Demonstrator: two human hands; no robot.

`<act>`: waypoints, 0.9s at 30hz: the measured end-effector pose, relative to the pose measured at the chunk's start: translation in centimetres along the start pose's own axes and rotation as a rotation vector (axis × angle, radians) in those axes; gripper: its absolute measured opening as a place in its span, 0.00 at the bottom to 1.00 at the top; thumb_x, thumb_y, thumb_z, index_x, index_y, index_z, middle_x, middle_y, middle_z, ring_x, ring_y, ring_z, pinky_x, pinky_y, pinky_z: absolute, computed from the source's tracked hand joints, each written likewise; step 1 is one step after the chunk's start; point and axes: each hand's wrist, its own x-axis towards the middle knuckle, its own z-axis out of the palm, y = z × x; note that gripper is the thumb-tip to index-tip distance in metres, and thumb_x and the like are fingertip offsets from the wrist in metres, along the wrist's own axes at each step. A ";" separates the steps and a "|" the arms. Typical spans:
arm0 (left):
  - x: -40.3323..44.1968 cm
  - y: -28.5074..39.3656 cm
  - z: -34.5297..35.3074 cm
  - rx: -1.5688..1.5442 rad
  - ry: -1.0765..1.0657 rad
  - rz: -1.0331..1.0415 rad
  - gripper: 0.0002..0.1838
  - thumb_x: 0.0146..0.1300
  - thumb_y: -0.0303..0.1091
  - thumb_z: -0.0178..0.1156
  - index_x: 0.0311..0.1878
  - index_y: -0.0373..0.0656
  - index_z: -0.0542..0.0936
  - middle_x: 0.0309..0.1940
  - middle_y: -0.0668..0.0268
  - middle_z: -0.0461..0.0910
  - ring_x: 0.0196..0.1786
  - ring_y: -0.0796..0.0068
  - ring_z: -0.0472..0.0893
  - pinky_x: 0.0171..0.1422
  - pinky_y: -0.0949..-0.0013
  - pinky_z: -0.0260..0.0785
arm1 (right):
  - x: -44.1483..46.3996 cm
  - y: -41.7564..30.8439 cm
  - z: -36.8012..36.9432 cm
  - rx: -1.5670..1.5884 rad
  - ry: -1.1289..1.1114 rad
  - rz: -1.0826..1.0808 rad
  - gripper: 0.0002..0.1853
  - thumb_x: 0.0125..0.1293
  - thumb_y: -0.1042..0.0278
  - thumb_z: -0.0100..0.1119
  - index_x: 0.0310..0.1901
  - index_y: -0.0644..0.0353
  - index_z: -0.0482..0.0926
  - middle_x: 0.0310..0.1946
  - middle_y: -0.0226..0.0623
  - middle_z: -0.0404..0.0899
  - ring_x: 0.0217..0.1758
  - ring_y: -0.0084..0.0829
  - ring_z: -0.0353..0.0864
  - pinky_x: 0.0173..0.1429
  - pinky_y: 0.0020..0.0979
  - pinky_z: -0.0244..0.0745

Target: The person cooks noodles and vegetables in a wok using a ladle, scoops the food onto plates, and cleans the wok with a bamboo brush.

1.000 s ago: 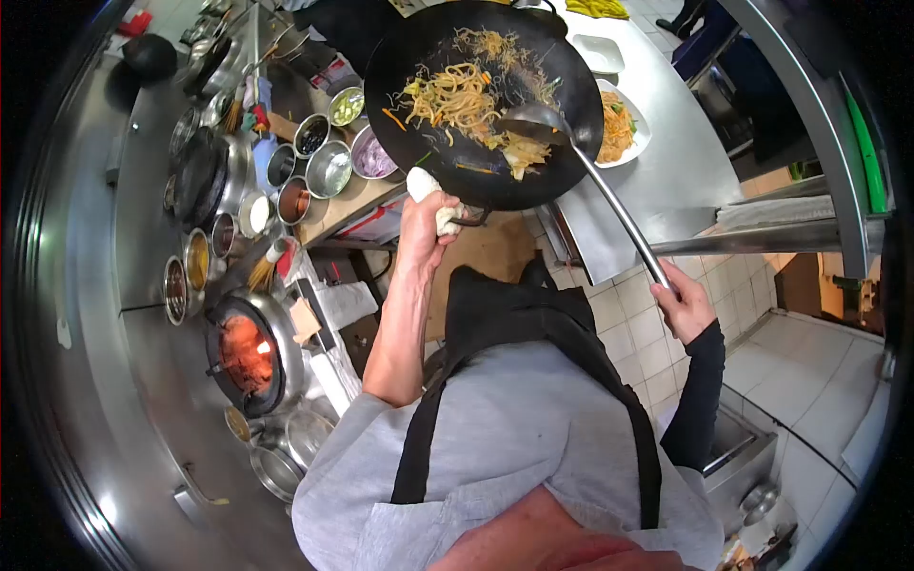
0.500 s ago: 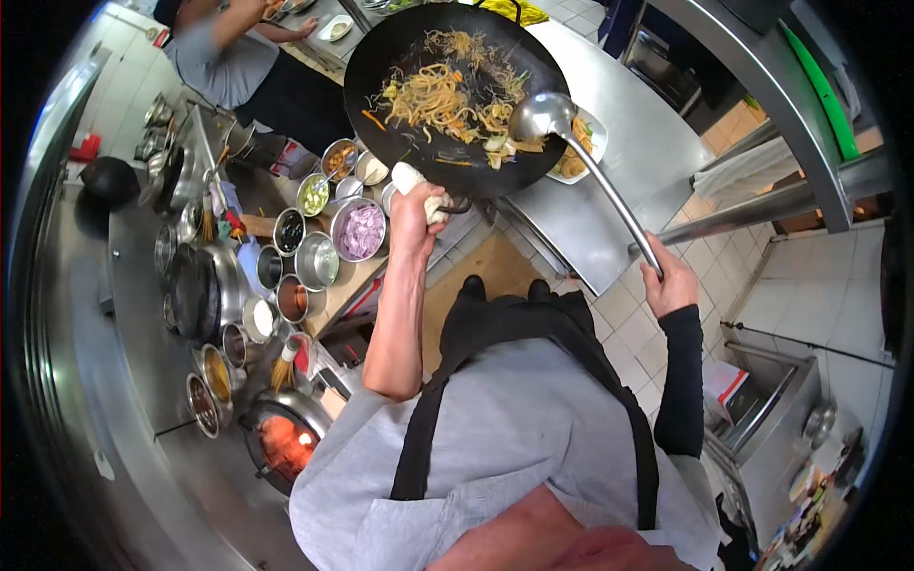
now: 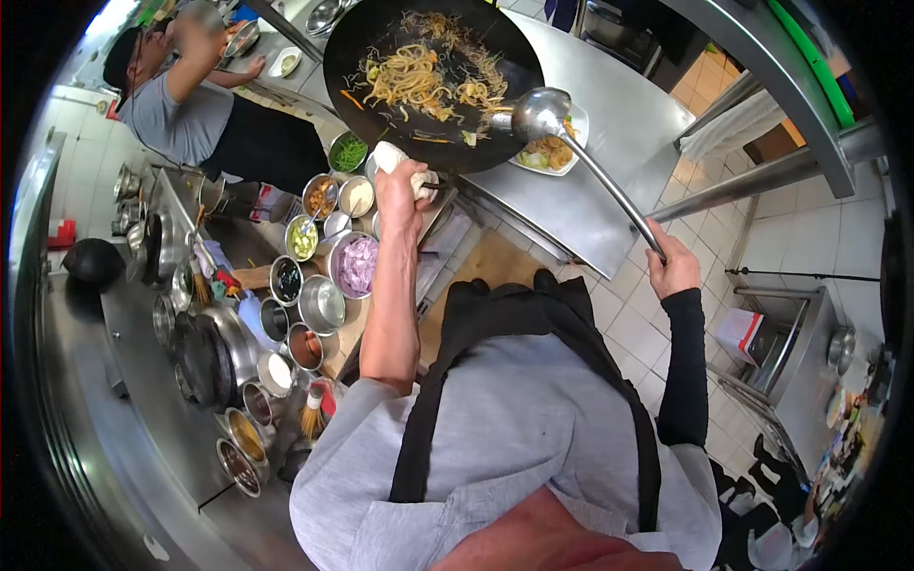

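Observation:
My left hand is closed round the handle of a large black wok, with a white cloth in the grip. Fried noodles with bits of vegetable lie in the wok, which is held up over the steel counter. In my right hand is the long handle of a steel ladle. The ladle's bowl is at the wok's right rim, over or touching it; I cannot tell which. Partly behind the ladle and wok, a white plate on the counter carries more noodles.
Steel counter stretches beyond the wok. At left stand several metal pots, one with chopped purple onion, and a brush. A co-worker stands at the upper left. A metal frame crosses the upper right.
The wok and my left hand have shifted up and left in view. The ladle's bowl has moved slightly relative to the wok's rim. The camera view has turned a little.

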 end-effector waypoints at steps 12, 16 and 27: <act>3.0 1.9 -1.2 -0.005 0.038 0.051 0.04 0.58 0.28 0.60 0.32 0.37 0.76 0.23 0.58 0.79 0.17 0.74 0.74 0.13 0.76 0.55 | 4.3 -1.7 4.7 0.392 -0.017 0.150 0.27 0.65 0.75 0.62 0.67 0.59 0.73 0.49 0.48 0.85 0.48 0.35 0.86 0.54 0.31 0.78; 2.8 2.2 -1.5 -0.040 0.042 0.021 0.06 0.56 0.28 0.61 0.34 0.39 0.74 0.23 0.61 0.77 0.19 0.74 0.76 0.14 0.76 0.56 | 9.6 -5.1 8.3 0.696 -0.061 0.256 0.26 0.70 0.69 0.62 0.67 0.67 0.72 0.53 0.46 0.83 0.54 0.29 0.83 0.58 0.29 0.75; -1.7 2.5 -1.8 -0.260 0.095 -0.153 0.06 0.61 0.29 0.59 0.35 0.37 0.75 0.29 0.49 0.81 0.20 0.72 0.77 0.14 0.81 0.58 | 11.8 -16.4 8.3 0.568 -0.265 0.036 0.31 0.67 0.66 0.60 0.70 0.63 0.66 0.41 0.61 0.82 0.43 0.59 0.83 0.51 0.48 0.78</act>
